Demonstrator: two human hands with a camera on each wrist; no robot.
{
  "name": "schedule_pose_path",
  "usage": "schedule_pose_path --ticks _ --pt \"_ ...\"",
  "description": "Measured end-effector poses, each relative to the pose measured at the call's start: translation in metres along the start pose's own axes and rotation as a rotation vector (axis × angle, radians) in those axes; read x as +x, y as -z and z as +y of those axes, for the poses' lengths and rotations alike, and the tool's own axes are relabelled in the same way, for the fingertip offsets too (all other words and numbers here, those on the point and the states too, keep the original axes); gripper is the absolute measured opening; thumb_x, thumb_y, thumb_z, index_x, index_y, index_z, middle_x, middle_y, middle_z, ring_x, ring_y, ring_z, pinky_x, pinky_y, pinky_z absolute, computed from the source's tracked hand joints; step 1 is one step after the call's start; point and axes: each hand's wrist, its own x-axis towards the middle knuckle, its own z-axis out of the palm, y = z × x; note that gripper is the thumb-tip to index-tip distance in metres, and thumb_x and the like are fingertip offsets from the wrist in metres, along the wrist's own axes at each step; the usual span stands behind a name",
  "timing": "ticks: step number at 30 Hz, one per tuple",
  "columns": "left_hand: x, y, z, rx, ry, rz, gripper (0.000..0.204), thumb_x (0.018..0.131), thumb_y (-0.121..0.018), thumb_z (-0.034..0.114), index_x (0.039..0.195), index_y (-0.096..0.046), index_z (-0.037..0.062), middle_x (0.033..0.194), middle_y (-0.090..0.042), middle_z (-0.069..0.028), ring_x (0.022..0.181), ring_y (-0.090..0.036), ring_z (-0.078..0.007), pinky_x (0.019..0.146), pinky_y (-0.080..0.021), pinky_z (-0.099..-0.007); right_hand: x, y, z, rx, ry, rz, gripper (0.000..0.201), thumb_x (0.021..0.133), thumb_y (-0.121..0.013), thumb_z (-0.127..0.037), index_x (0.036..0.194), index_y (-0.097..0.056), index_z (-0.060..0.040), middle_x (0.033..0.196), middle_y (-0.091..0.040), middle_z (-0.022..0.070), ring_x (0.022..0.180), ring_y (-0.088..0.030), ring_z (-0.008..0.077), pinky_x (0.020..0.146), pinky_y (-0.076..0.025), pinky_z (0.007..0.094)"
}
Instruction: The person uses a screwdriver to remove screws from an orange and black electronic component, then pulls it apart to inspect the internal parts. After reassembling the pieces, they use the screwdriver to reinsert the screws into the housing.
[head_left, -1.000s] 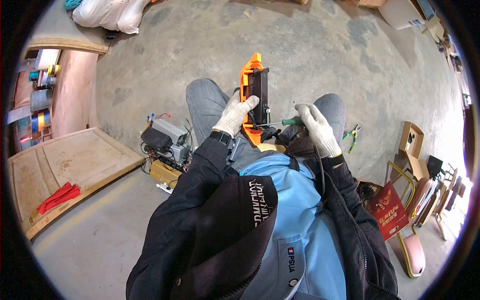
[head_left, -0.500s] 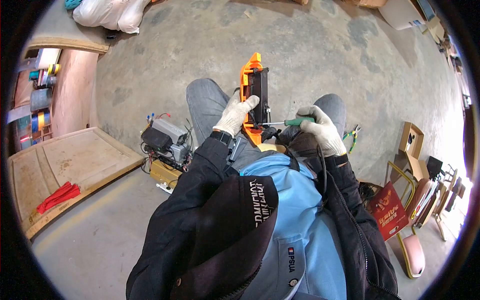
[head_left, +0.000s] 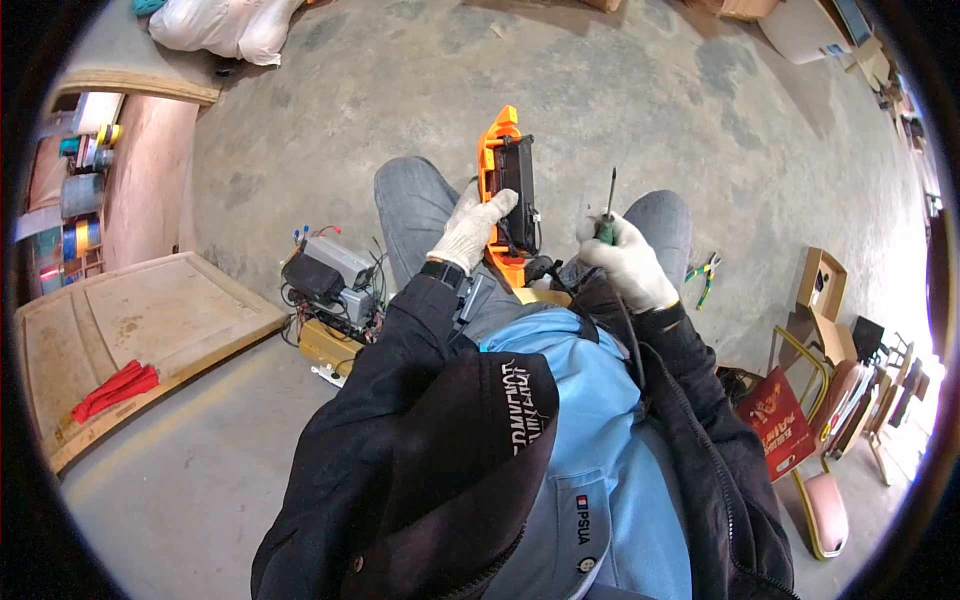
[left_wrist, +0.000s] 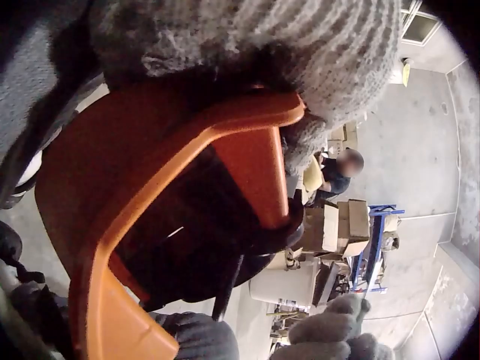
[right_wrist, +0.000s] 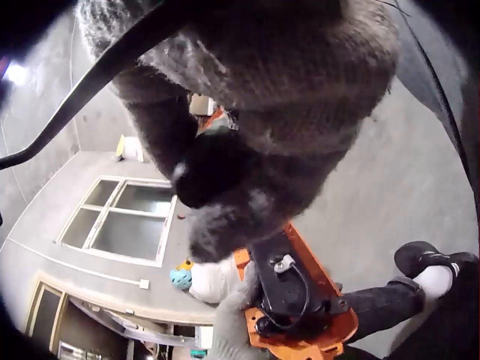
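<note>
You are between screws, by the look of it: your right hand (head_left: 628, 262) has the green-handled screwdriver (head_left: 607, 212) lifted clear of the work, shaft pointing up and away from you, tip in the air just right of the orange housing (head_left: 497, 185). That hand's fingers are curled tight round the handle, low on your right thigh, wrist bent back toward your body.

Your left hand (head_left: 468, 228) wraps the near left edge of the housing, fingers closed over the orange rim, thumb side toward the black module (head_left: 519, 180) seated in it. The housing stands on end between your knees, long axis running away from you, black wires (head_left: 535, 262) trailing from its near end into your lap.

The next move, as I judge it, calls for swinging the tip back down and left to a fastener on the black module; which one, the views don't settle. Keep the left grip firm so the housing doesn't twist. The yellow-green pliers (head_left: 705, 272) lie on the floor to your right.
</note>
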Motion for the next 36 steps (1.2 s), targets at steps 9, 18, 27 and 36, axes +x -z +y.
schedule_pose_path --ticks 9,18,27,36 --pt "0.001 0.0 -0.002 0.021 0.034 0.084 0.042 0.107 -0.074 0.026 0.138 -0.062 -0.0009 0.114 -0.075 -0.0113 0.099 -0.077 -0.0221 0.089 -0.066 -0.0381 0.019 -0.05 -0.004 -0.902 0.575 -0.044 0.038 0.084 -0.086 -0.013 0.12 -0.076 -0.013 0.104 -0.066 0.0122 0.099 -0.071 0.036 0.086 -0.059 0.0451" --pt "0.007 0.008 -0.006 0.243 0.025 0.129 0.05 0.104 -0.074 0.032 0.139 -0.06 -0.0018 0.118 -0.071 -0.0133 0.104 -0.072 -0.0223 0.091 -0.061 -0.0378 0.027 -0.063 0.012 -1.137 0.831 -0.044 0.034 0.078 -0.081 -0.017 0.111 -0.073 -0.0125 0.103 -0.064 0.0087 0.098 -0.067 0.0323 0.081 -0.055 0.0471" --pt "0.012 0.019 -0.014 0.322 -0.005 0.104 0.058 0.101 -0.075 0.038 0.138 -0.059 -0.0034 0.119 -0.071 -0.0176 0.107 -0.072 -0.0264 0.095 -0.059 -0.0397 0.03 -0.067 0.018 -1.163 0.843 -0.058 0.036 0.076 -0.083 -0.018 0.109 -0.071 -0.0124 0.103 -0.062 0.0079 0.097 -0.066 0.0319 0.082 -0.054 0.0469" --pt "0.008 0.013 -0.007 0.375 0.016 0.124 0.055 0.101 -0.074 0.036 0.137 -0.059 -0.0036 0.12 -0.072 -0.0174 0.107 -0.072 -0.0254 0.094 -0.059 -0.0389 0.03 -0.069 0.018 -1.115 0.85 -0.066 0.037 0.075 -0.085 -0.018 0.107 -0.067 -0.0125 0.104 -0.062 0.0093 0.097 -0.066 0.0337 0.082 -0.055 0.0493"
